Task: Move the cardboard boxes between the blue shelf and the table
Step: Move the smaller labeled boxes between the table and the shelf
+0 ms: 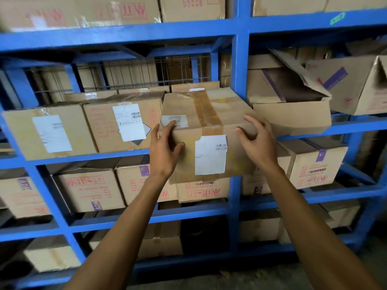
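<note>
A taped cardboard box (207,114) with white labels juts forward out of the middle level of the blue shelf (240,65), its front hanging past the shelf edge. My left hand (164,149) grips its front left corner, fingers over the top and thumb on the front face. My right hand (256,139) holds the front right corner, fingers curled over the top edge. Both arms reach up from below.
Two labelled boxes (117,124) stand to the left on the same level. An open-flapped box (291,109) sits right of the blue upright. More boxes fill the levels above and below (90,191). The floor shows at the bottom right.
</note>
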